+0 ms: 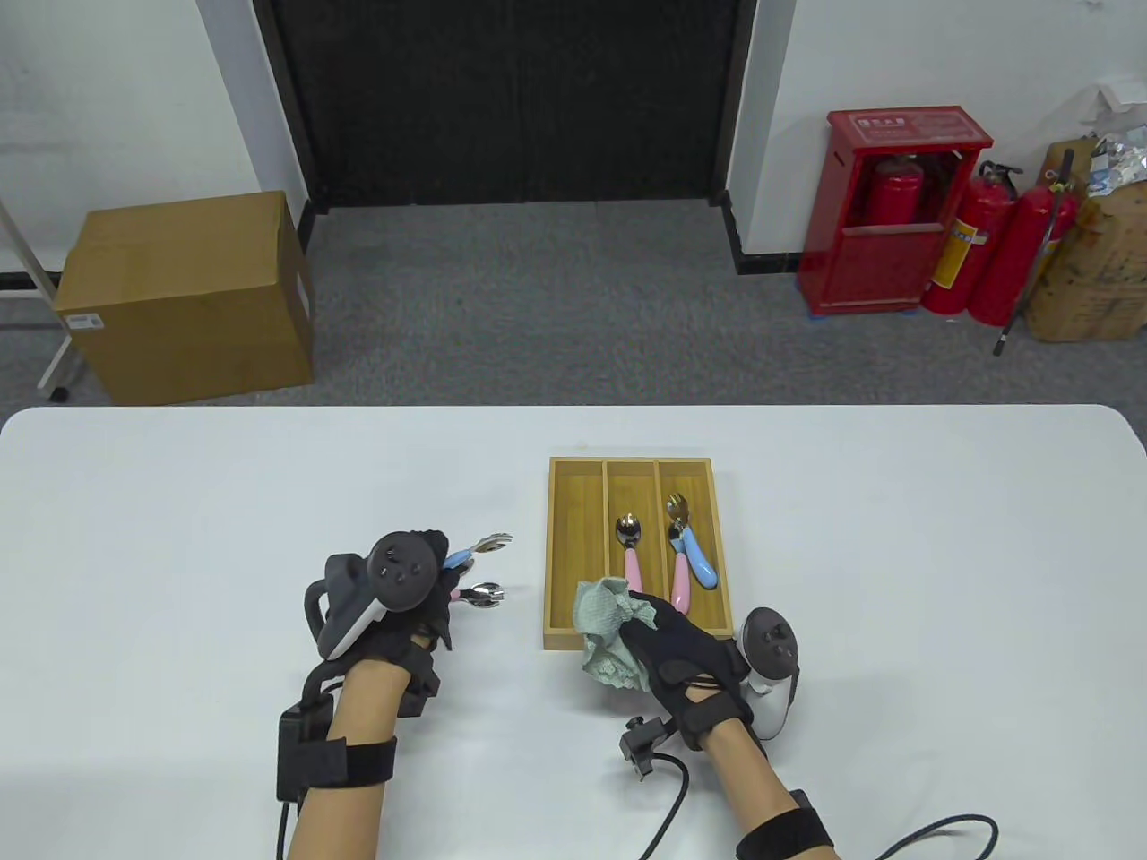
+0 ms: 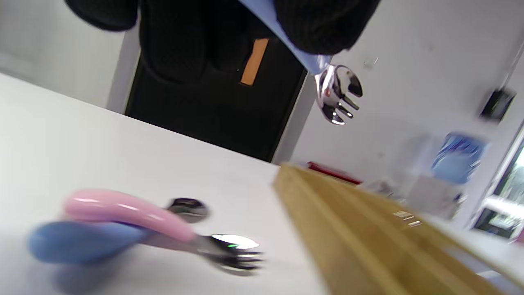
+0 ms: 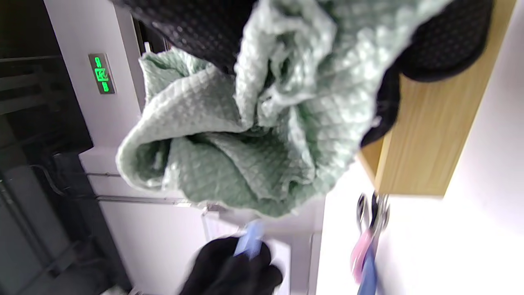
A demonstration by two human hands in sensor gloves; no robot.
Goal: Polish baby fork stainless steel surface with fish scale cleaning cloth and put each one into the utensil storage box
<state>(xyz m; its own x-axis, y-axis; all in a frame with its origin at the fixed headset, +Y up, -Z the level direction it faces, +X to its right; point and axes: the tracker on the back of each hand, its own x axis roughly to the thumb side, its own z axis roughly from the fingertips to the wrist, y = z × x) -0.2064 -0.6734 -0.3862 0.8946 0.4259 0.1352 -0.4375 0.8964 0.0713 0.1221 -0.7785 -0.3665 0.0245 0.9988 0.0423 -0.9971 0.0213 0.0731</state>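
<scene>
Blue-handled baby fork [image 1: 479, 548], left of centre in the table view, is up off the table in the left hand [image 1: 403, 591], fingers curled round its smooth plastic handle; its shiny steel tines point right toward the bamboo utensil storage box [image 1: 573, 546]. Under it a pink-handled fork [image 2: 163, 225] lies crossed over a blue-handled utensil [image 2: 82, 241]. Lower centre, the right hand [image 1: 681, 649] bunches the pale green, scale-textured cleaning cloth [image 1: 609, 627] at the box's near edge.

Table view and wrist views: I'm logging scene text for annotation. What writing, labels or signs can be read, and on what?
None can be read.
Red fire cabinet: white header characters, too small.
Cardboard box: white label, too small.
Fire extinguisher: label, illegible.
Green exit sign: sideways, blurred.
</scene>
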